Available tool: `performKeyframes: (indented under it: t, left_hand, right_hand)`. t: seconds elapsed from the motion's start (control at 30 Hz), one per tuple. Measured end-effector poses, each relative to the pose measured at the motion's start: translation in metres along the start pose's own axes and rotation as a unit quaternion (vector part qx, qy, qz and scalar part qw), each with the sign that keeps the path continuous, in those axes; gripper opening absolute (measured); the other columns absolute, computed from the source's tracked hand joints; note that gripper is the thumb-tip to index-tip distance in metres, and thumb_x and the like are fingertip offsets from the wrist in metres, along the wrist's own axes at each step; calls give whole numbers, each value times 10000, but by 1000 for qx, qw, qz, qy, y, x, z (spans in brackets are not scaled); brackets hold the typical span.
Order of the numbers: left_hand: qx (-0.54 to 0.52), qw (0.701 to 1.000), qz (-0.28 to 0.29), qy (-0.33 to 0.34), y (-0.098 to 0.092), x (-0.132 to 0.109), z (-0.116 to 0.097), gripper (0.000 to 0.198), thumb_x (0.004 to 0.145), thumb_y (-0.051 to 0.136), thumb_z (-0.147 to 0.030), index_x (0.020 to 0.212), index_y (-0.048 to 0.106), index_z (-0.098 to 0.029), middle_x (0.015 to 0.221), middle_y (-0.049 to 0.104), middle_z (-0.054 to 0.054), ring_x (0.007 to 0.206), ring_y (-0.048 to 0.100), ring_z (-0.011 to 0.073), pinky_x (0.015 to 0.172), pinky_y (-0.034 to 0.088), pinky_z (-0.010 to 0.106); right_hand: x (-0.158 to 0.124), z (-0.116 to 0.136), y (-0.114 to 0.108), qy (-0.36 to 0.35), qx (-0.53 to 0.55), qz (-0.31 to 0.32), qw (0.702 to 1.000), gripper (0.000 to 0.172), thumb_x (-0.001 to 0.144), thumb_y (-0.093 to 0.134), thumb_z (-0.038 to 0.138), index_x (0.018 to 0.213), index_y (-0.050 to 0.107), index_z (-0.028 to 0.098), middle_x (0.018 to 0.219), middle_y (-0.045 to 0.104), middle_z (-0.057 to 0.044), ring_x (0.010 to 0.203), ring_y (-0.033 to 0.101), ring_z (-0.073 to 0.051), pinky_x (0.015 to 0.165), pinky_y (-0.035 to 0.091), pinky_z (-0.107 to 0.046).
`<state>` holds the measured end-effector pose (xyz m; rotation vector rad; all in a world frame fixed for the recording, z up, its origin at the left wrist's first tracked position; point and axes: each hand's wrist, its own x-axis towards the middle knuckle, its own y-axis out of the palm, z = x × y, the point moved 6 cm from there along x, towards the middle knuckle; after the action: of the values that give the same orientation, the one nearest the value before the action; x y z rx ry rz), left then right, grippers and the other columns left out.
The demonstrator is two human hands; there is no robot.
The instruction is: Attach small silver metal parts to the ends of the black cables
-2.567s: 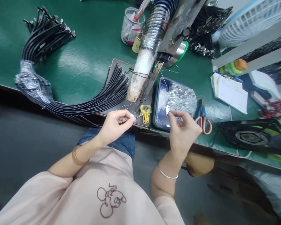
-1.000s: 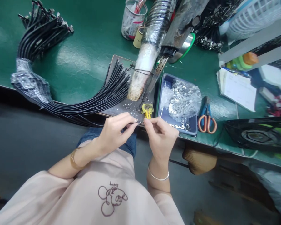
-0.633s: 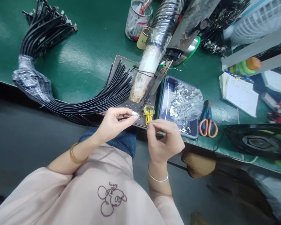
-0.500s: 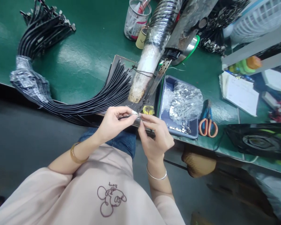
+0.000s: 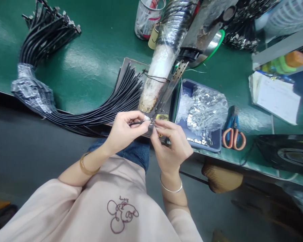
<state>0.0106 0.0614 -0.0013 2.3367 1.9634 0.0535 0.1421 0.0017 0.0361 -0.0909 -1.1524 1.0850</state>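
Note:
My left hand (image 5: 126, 131) pinches the end of a thin black cable (image 5: 134, 123) between thumb and forefinger, above the bench edge. Facing it, my right hand (image 5: 172, 141) has its thumb and forefinger closed on a tiny metal connector (image 5: 152, 122) at the cable's tip; the fingertips cover most of it. Both hands nearly touch. Just above them ends the slotted metal tip of a soldering iron (image 5: 176, 75), beside a white-ended extraction hose (image 5: 153, 80). A bundle of black cables (image 5: 91, 117), bound in clear plastic wrap (image 5: 34, 89), curves along the bench to the left.
A blue tray (image 5: 207, 148) of small metal connectors and plastic bags stands to the right. Orange-handled cutters (image 5: 233, 136) lie beside it, then a paper pad (image 5: 276, 95) and a black fan (image 5: 288, 153). A clear tub (image 5: 148, 20) stands behind on the green bench (image 5: 91, 47).
The view has shifted slightly, so items on the right sit farther right. Both hands keep their pinch on cable and connector, with little movement between them.

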Motion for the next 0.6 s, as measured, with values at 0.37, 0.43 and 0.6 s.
performKeyframes:
  t: [0.37, 0.43, 0.6]
  left_hand:
    - [1, 999, 41, -31, 0, -3, 1, 129, 717, 652, -220, 624, 615, -140, 591, 543, -15, 544, 435, 75, 505, 359, 199]
    - [-1, 998, 53, -36, 2, -4, 1, 112, 704, 640, -212, 628, 599, -142, 591, 524, -24, 544, 419, 71, 506, 350, 196]
    - [29, 992, 118, -39, 8, -12, 1, 99, 683, 589, -176, 599, 541, -152, 556, 435, -50, 533, 363, 65, 504, 311, 195]
  right_hand:
    - [-4, 7, -2, -17, -8, 42, 999, 212, 863, 667, 60, 857, 577, 252, 984, 786, -46, 873, 766, -155, 755, 649, -287]
    - [-3, 8, -2, -13, 0, 43, 999, 208, 865, 667, 57, 858, 578, 246, 975, 786, -44, 876, 765, -153, 754, 640, -280]
    - [-11, 4, -18, 43, 35, 64, 996, 146, 886, 665, 116, 877, 610, 251, 855, 774, -2, 763, 754, -156, 678, 612, -285]
